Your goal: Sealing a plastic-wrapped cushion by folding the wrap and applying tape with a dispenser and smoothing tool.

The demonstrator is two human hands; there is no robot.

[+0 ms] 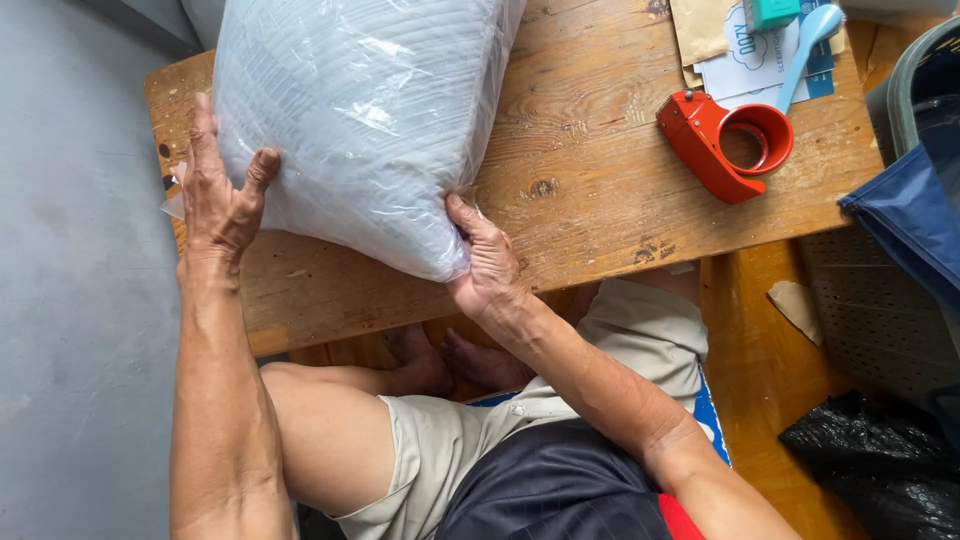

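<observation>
Plastic bag (grey cushion inside) gripped by left hand, right hand.

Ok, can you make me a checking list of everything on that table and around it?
Surface: worn wooden table, scratched and stained.
Job's things: pale grey pillow in clear plastic wrap, lying on the table.
Clutter: red tape dispenser, light blue plastic spoon, papers.
Grippers: left hand and right hand press the pillow's sides, fingers spread.
Cables: nothing seen.
Surroundings: grey floor, grey basket, navy cloth bag, black plastic bag.
</observation>
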